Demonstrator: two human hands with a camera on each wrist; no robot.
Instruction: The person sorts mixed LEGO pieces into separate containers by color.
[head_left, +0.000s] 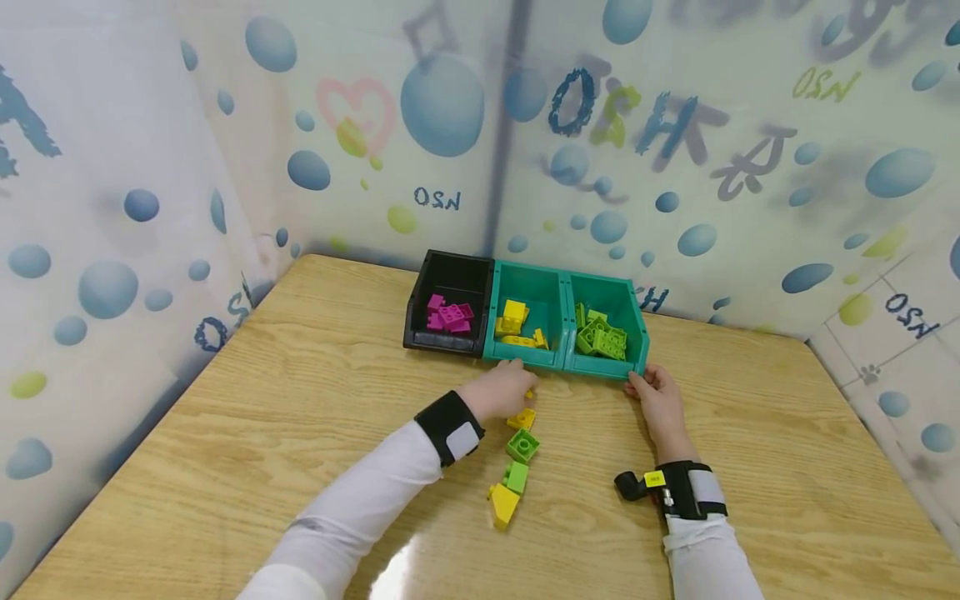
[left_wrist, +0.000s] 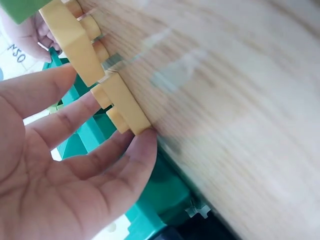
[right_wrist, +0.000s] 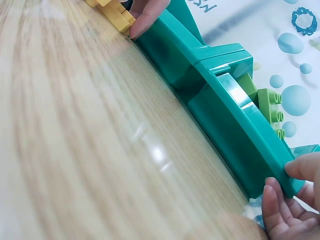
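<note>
My left hand (head_left: 501,392) is in front of the middle teal bin (head_left: 561,283), its fingers curled at a small yellow toy brick (left_wrist: 131,102). In the left wrist view, fingertips touch the end and studded side of that brick. A second yellow brick (left_wrist: 72,42) is right beside it. From there a line runs toward me: a green brick (head_left: 523,446), another green brick (head_left: 516,477) and a slanted yellow brick (head_left: 504,505). My right hand (head_left: 662,404) pinches the front right corner of the right teal bin (right_wrist: 235,130) between thumb and fingers.
A black bin (head_left: 457,271) with magenta bricks (head_left: 452,316) stands left of the teal bins. Yellow bricks (head_left: 514,315) lie in the middle bin, lime green bricks (head_left: 603,340) in the right one. A patterned curtain (head_left: 360,183) hangs behind the wooden table (head_left: 337,367).
</note>
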